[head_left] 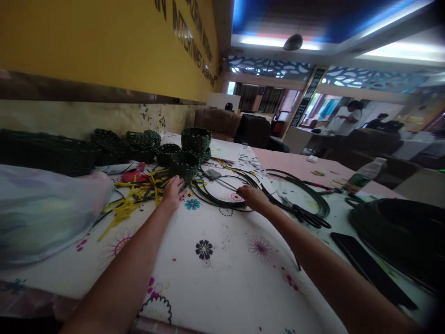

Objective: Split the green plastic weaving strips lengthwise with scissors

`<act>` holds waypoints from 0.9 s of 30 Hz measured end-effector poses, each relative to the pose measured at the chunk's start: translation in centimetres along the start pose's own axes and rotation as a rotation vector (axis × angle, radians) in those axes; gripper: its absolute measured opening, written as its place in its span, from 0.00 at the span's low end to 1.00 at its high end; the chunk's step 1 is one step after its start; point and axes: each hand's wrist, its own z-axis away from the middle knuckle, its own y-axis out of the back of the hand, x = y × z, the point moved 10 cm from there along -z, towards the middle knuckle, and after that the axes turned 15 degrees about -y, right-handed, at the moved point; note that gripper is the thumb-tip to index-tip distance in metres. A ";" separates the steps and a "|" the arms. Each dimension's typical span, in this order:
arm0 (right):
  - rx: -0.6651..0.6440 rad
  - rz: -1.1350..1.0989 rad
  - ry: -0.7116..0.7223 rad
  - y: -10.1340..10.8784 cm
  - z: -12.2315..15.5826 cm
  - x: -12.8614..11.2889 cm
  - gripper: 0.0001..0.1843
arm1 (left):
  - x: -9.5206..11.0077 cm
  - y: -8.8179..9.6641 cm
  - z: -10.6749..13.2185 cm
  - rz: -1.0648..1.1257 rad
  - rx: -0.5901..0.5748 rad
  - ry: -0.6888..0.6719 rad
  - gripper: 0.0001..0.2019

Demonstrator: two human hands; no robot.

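Observation:
My left hand (172, 193) reaches to the front of a small dark green woven basket (184, 166), its fingers apart and lying against or just beside the lower wall; contact is hard to make out. Next to that hand lies a tangle of yellow and dark strips (139, 197). My right hand (254, 197) is closed on a thin dark strip (228, 185), which runs from the fingers toward a small grey block (212, 174). Beneath the strip a coil of dark green strips (208, 197) rests on the flowered tablecloth (222, 260).
More woven baskets (196, 139) stand along the wall. A plastic bag (48, 213) bulges at left. To the right are another coil (321, 204), black-handled scissors (311, 217), a bottle (365, 175), a dark phone-like slab (371, 269) and a large dark round bundle (399, 232). People are in the background.

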 end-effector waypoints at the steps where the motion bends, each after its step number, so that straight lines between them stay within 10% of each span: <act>1: -0.022 -0.004 0.022 -0.8 0.4 -0.3 0.17 | 0.2 -0.1 -0.2 -0.003 -0.028 -0.018 0.05; 8: -0.027 -0.039 0.159 -2.5 3.6 -0.2 0.22 | 1.5 0.7 -2.0 -0.081 -0.028 -0.175 0.04; 13: -0.064 -0.017 0.132 -2.0 6.8 -0.6 0.08 | 4.1 0.4 -1.5 -0.189 -0.018 -0.376 0.03; 21: -0.104 -0.230 0.095 -1.6 12.3 -1.3 0.14 | 11.6 -4.8 4.2 -0.643 -0.281 -0.957 0.03; 27: 0.210 -0.426 -0.331 1.6 11.9 6.3 0.17 | 12.6 -7.6 9.7 -0.413 -0.417 -0.860 0.04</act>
